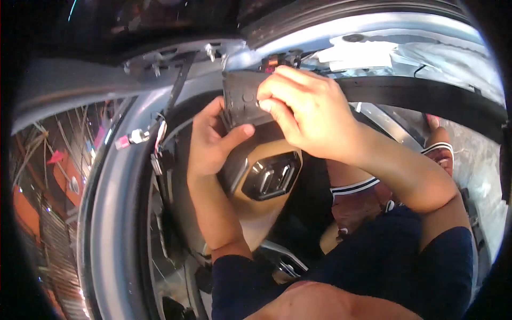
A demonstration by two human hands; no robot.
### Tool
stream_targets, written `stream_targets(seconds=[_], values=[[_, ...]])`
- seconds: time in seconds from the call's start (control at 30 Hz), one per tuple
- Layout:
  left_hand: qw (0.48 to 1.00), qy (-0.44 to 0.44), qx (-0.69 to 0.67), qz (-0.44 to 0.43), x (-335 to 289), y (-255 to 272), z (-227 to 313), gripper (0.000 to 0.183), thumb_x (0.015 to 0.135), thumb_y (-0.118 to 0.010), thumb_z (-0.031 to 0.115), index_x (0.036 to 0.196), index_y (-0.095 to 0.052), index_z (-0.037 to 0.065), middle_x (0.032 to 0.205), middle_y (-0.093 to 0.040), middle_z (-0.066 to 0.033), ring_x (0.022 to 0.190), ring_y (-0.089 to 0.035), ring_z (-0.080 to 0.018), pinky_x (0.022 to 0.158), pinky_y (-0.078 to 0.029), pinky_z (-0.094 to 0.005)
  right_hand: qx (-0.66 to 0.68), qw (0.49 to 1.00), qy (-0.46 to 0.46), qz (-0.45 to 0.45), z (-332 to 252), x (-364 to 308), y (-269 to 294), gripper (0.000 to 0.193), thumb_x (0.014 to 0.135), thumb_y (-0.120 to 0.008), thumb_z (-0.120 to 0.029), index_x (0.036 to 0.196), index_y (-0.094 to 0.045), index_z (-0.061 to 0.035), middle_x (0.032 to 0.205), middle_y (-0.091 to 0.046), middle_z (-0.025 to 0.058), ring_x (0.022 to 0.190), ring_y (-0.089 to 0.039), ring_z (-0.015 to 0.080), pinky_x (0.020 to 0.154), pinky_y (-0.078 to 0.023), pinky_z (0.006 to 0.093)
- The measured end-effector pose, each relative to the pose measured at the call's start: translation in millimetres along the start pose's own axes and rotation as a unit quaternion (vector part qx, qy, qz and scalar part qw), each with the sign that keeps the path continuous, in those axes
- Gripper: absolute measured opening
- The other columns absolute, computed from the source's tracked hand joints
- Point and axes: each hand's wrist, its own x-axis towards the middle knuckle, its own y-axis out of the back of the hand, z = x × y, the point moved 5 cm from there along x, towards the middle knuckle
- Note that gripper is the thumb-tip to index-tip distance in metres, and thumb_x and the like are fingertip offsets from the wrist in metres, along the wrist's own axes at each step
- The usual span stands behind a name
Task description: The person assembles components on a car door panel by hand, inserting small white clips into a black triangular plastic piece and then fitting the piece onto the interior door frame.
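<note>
A flat dark grey plastic piece (242, 88) with a small round mark on its face is held up in front of the car body. My left hand (210, 141) grips its left and lower edge, thumb in front and fingers curled behind. Over its right part lies my right hand (314, 109), thumb and index finger pinched together against the face. Whatever sits between those fingertips is too small or too covered to make out. Just below the piece is a tan panel (261, 205) with a glossy black ribbed insert (272, 175).
A metal bracket with bolts (210, 52) runs behind my hands. On the left, a wire connector with a pink end (130, 140) hangs by the silver door frame (109, 213). A black curved trim (416, 96) crosses at right. White sheeting (365, 53) lies beyond it.
</note>
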Motion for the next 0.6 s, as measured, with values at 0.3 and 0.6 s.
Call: stream_targets(seconds=[0.3,0.6], values=[[0.994,-0.047,0.095,-0.027,23,-8,18,0.038,0.088,-0.073,0.018,0.12,-0.065,0.0,0.098,-0.073,-0.0066,0.086,-0.068,-0.0122,0.076,-0.051,-0.0247,-0.055,0.995,0.062,0.05,10,7,7,0.012,0.089,-0.067,-0.02,0.092,-0.061,-0.0097,0.091,-0.063,0.0095,0.085,-0.068,0.0339,0.071,-0.056,0.0477],[0.973,-0.106,0.206,0.011,18,-12,13,0.03,0.091,-0.073,0.013,0.117,-0.067,-0.002,0.096,-0.072,-0.0043,0.083,-0.066,-0.0104,0.073,-0.051,-0.0275,-0.116,0.992,0.052,0.021,3,1,-8,0.014,0.09,-0.065,-0.023,0.094,-0.065,-0.0094,0.092,-0.071,0.0118,0.087,-0.072,0.0342,0.075,-0.057,0.048]])
